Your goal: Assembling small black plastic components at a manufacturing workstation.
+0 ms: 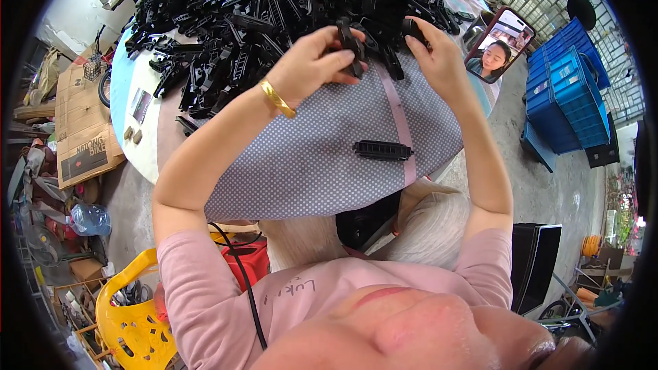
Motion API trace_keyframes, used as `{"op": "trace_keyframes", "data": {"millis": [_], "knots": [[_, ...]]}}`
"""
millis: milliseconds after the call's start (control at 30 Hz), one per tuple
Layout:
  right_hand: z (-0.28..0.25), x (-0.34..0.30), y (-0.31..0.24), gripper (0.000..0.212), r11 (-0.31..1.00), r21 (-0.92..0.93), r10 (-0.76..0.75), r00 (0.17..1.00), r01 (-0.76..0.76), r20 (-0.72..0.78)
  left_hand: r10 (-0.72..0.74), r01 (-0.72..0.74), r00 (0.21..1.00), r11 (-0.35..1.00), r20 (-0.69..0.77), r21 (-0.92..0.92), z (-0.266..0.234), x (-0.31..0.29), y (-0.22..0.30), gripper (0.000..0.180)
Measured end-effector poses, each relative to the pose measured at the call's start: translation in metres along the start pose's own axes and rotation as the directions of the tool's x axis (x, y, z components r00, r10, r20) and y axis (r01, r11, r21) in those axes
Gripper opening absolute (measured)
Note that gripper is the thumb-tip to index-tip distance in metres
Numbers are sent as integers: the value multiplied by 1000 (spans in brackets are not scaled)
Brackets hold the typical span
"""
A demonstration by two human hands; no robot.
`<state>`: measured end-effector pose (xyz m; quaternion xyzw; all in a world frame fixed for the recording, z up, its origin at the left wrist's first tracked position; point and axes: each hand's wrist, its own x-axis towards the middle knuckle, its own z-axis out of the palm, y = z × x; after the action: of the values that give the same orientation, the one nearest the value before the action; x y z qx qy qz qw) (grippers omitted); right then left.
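My left hand (pixel 317 62), with a gold bangle on its wrist, grips a long black plastic part (pixel 347 42) between thumb and fingers. To its right, my right hand (pixel 440 60) pinches a smaller dark piece (pixel 413 30) at its fingertips. The hands are apart, over the near edge of a large heap of black plastic parts (pixel 253 24). A single slotted black part (pixel 382 151) lies nearer to me on the dotted grey tablecloth (pixel 301 164), across a pink stripe. The exact kind of these parts is not clear.
A phone (pixel 500 44) showing a person stands at the table's right. Blue plastic crates (pixel 565 92) stand on the floor beyond it. At left are a flattened cardboard box (pixel 86 123) and a yellow plastic chair (pixel 133 322). A black cable (pixel 248 281) hangs near my left side.
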<state>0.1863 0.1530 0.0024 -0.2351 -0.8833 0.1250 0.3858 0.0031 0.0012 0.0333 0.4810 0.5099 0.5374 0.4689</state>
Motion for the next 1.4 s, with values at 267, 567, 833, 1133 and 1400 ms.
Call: {"op": "trace_keyframes", "data": {"millis": [267,567,833,1133,1400], "knots": [[-29,-12,-55,37,662,585,176,856,-469,487,-126,133,991,976,51,-172,7,-6,-15,31],[-10,-21,-72,33,542,644,154,817,-540,555,68,-31,990,960,-123,279,9,-9,-26,36],[-3,-21,-70,28,850,458,115,941,-258,318,154,-127,975,978,-158,166,14,-13,-25,38],[-15,-17,-62,49,992,-40,-117,989,121,88,81,-73,992,993,-96,88,5,-9,-20,37],[-17,-19,-58,47,941,313,13,937,-130,348,199,-194,980,967,-15,163,7,-8,-23,35]]}}
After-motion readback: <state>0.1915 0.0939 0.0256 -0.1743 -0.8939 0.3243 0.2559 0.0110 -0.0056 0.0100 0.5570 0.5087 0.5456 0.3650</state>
